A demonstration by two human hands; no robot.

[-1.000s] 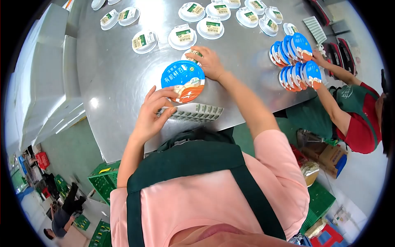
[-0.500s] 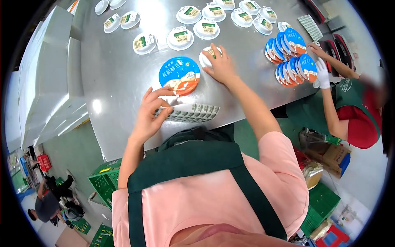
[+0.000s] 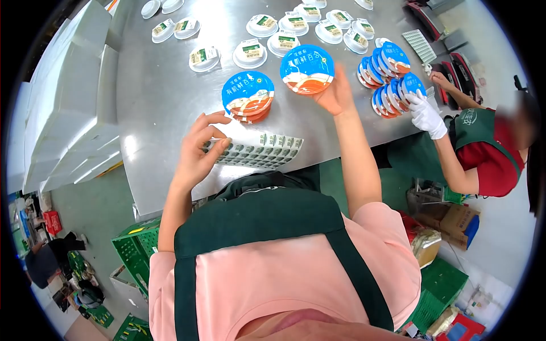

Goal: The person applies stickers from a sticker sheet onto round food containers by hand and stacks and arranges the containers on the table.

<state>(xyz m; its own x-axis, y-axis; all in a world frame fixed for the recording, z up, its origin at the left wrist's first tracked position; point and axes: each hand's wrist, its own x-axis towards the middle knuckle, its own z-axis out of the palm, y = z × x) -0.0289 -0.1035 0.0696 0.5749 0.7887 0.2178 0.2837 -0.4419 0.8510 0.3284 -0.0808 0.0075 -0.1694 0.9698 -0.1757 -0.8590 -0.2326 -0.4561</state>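
My left hand (image 3: 203, 145) pinches the left end of a white sheet of small green-printed stickers (image 3: 267, 152) at the table's front edge. Held up in my right hand (image 3: 335, 94) is a round tub (image 3: 307, 69), its blue and orange lid facing me and its underside hidden. Just left of it, a short stack of tubs with the same lid (image 3: 248, 94) stands in front of my left hand. Further back, several white tubs lie bottom up with labels on them, such as one white tub (image 3: 249, 54).
To the right, a co-worker's white-gloved hand (image 3: 426, 115) touches leaning rows of blue-lidded tubs (image 3: 382, 63). Another sticker sheet (image 3: 419, 46) lies beyond. White foam boxes (image 3: 68, 113) border the steel table (image 3: 165, 113) on the left. A green crate (image 3: 136, 250) sits below.
My right hand has lifted the tub off the table and turned it lid toward me. My left hand keeps the sticker sheet. The co-worker's gloved hand has moved left onto the tubs.
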